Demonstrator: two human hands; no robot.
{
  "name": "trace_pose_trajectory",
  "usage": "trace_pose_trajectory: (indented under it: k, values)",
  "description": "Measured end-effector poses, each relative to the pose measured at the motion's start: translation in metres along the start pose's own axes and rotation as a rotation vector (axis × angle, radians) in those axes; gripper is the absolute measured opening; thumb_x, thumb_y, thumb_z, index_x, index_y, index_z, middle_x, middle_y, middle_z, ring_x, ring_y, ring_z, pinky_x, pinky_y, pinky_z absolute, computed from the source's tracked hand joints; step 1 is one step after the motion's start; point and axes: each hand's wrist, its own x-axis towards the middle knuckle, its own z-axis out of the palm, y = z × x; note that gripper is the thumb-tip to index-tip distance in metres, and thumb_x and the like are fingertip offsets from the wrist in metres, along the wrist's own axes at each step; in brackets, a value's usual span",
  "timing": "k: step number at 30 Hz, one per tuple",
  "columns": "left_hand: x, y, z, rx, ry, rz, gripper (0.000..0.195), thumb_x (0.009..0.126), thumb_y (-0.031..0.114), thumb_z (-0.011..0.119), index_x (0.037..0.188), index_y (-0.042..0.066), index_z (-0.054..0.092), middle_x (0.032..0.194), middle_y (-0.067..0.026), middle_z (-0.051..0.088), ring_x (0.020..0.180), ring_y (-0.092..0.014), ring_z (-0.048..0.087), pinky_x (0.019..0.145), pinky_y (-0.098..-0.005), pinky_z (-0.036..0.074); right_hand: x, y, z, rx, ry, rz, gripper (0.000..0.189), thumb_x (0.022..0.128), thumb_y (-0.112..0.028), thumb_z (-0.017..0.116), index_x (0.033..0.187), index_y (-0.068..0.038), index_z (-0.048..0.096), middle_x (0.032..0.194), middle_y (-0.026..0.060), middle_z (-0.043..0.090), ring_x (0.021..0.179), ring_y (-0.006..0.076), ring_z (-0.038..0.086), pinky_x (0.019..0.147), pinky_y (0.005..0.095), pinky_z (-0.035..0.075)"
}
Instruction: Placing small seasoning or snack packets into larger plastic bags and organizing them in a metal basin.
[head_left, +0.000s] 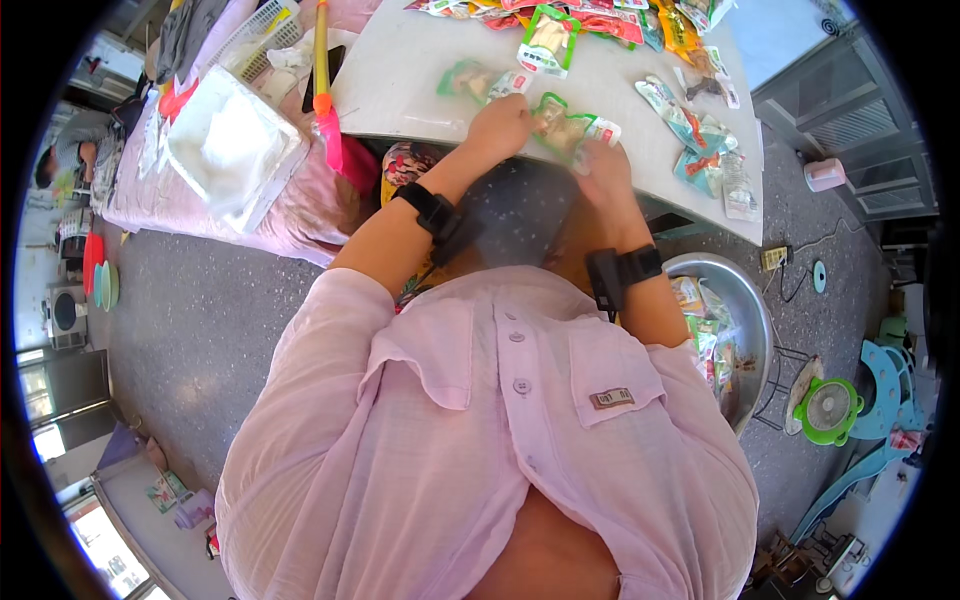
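My left hand (501, 124) is closed at the near edge of the white table (420, 97), its fingers at the left end of a green-edged clear food packet (562, 126); whether they grip it is unclear. My right hand (604, 169) pinches the packet's lower right end. Another green-edged packet (469, 81), blurred, lies just beyond my left hand. Farther back is a green and white packet (550, 41) with pale pieces inside, beside a heap of colourful packets (607, 21). Several blue and white packets (694, 139) lie to the right.
A white foam box (232, 142) sits on pink cloth at the left, near a yellow rod (322, 60) with an orange end. A metal basin (754, 322) holding packets stands at my right. On the floor beyond are a power strip (775, 259) and a green fan (828, 411).
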Motion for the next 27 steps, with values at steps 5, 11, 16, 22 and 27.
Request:
trace_pose_trajectory:
  k: [5,11,16,22,27]
  values:
    - [-0.004,0.015,-0.004,0.270,-0.031,0.054,0.020,0.072,0.020,0.041,0.078,0.003,0.050,0.083,-0.0164,0.052,0.076,-0.031,0.050,0.065,-0.0396,0.039,0.000,0.000,0.008,-0.037,-0.031,0.026,0.023,0.071,0.005,0.035,0.094,0.004,0.039,0.087,0.0154,0.048,0.075,0.0259,0.052,0.060,0.0358,0.046]
    - [-0.010,0.034,-0.007,0.336,-0.023,0.121,0.016,0.072,0.017,0.040,0.075,0.004,0.048,0.076,-0.0146,0.051,0.076,-0.030,0.048,0.063,-0.0382,0.039,0.022,0.002,0.024,-0.070,-0.087,0.095,0.023,0.071,0.006,0.035,0.094,0.004,0.039,0.087,0.0160,0.048,0.076,0.0259,0.052,0.062,0.0372,0.046]
    - [-0.013,0.031,-0.005,0.310,0.065,0.183,0.016,0.071,0.015,0.040,0.077,0.004,0.049,0.076,-0.0143,0.051,0.075,-0.029,0.049,0.063,-0.0374,0.039,0.040,0.014,0.040,0.037,-0.212,0.277,0.024,0.071,0.004,0.035,0.095,0.003,0.040,0.088,0.0161,0.048,0.076,0.0248,0.051,0.064,0.0359,0.045]
    - [-0.029,0.024,-0.007,0.187,0.015,0.106,0.016,0.072,0.014,0.039,0.076,0.003,0.049,0.076,-0.0145,0.051,0.075,-0.029,0.048,0.063,-0.0376,0.039,0.032,0.005,0.026,-1.024,-0.443,0.015,0.018,0.074,-0.004,0.038,0.090,0.000,0.045,0.086,0.0120,0.050,0.076,0.0193,0.052,0.063,0.0316,0.045]
    - [-0.035,0.019,0.000,0.156,0.008,0.055,0.016,0.072,0.015,0.039,0.077,0.003,0.048,0.077,-0.0149,0.051,0.075,-0.031,0.048,0.063,-0.0385,0.038,0.043,0.019,0.024,-0.829,-0.394,0.074,0.017,0.076,-0.008,0.038,0.089,-0.001,0.047,0.083,0.0096,0.051,0.074,0.0161,0.051,0.061,0.0312,0.044]
